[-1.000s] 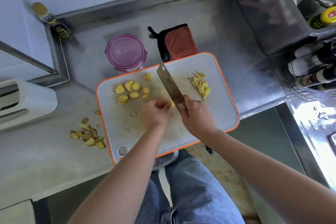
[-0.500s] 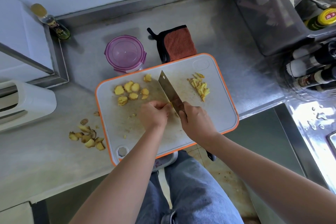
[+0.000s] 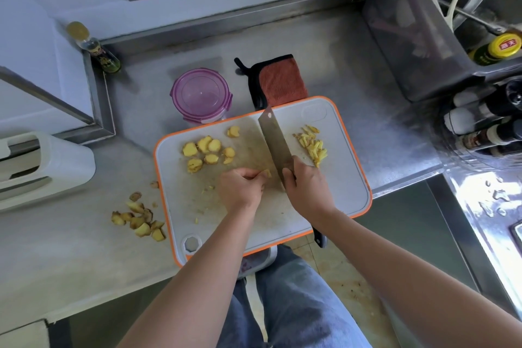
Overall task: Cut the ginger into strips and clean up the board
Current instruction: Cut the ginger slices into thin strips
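Observation:
A white cutting board with an orange rim lies on the steel counter. Several yellow ginger slices sit on its far left part. A small heap of ginger strips lies on its right. My left hand pins a ginger slice to the board with curled fingers. My right hand grips a cleaver, whose blade stands on the board right beside that slice, its tip pointing away from me.
Ginger peel scraps lie on the counter left of the board. A purple-lidded container and a red cloth sit behind it. A bottle stands far left, bottles and a rack right, a wet sink edge near right.
The cleaver blade has swung a little, its tip now pointing straighter away from me. My left hand still holds the slice at the blade.

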`<state>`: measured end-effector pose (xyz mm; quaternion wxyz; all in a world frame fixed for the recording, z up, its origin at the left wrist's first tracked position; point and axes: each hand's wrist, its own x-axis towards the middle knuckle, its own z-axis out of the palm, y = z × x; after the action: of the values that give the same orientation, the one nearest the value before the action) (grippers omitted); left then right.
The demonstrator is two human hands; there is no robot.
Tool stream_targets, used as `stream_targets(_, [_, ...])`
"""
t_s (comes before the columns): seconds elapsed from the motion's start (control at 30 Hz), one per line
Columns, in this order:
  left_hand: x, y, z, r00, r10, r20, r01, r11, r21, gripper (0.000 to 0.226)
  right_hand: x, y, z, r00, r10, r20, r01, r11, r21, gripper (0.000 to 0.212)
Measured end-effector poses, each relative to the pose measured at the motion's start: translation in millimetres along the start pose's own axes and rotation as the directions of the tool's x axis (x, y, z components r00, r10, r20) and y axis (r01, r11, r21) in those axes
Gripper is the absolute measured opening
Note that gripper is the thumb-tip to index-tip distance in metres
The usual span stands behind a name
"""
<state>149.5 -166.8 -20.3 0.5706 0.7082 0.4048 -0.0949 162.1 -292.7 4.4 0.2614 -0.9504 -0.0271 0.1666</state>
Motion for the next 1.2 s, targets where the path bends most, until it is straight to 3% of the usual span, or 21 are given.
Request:
stream_targets(0.17, [1,-2,0,1.0,-0.008,0.003,0.008,1.0,-0.002,0.034,-3,2,-10,1.0,-0.016,-0.009,0.017,0.997,0.076,0.021])
stream_targets(0.33, [3,-3,1,1.0,0.009,-0.005,-0.009,1.0,0.025,0.025,-18,-4,-4,0.995,-0.097,0.033,0.097,0.995,0.027,0.013])
stream_targets(0.6, [5,-6,1,0.998,0.057,0.014,-0.058,0.998,0.032,0.015,-26,-4,1,0.997,-0.061,0.056,0.064,0.996,-0.059,0.017])
stream_targets(0.7, [5,-8,2,0.998,0.06,0.009,-0.06,0.998,0.033,0.023,-32,-4,6,0.997,-0.032,0.068,0.039,0.995,-0.096,0.018])
stream_targets(1.03, [3,-7,0,0.998,0.055,0.012,-0.055,0.998,-0.006,0.022,-9,-15,9,0.999,-0.02,0.026,0.02,1.0,0.005,0.013])
stream_targets(1.2, [1,-8,-1,0.998,0.056,0.012,-0.055,0.998,-0.035,0.023,-16,-10,1,0.996,-0.087,0.029,0.086,0.996,0.023,0.013])
